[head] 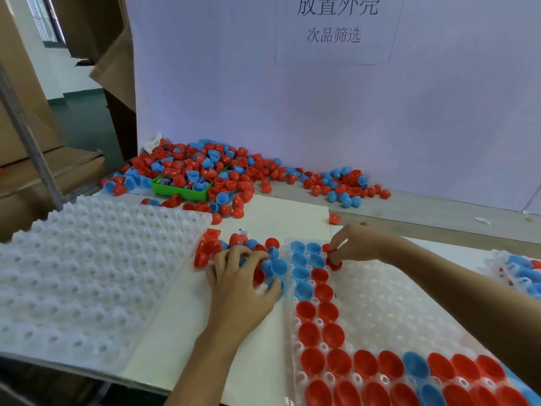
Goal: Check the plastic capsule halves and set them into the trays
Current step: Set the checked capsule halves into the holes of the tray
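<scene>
Right hand [355, 244], centre right, pinches a red capsule half [333, 262] over a pocket of the clear tray [389, 291], evidently seating it. Left hand [238, 276], centre frame, curls over loose red and blue halves [273, 266] beside the tray, likely gathering the next.

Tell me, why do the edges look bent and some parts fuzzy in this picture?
Head view: the wide-angle lens bows lines near the borders, so the white tray at left seems curved. Lighting is soft and even, shadows faint. The left hand and right hand look slightly smeared, the far capsule pile a bit soft. The paper sign stays legible, cut off at top.
</scene>
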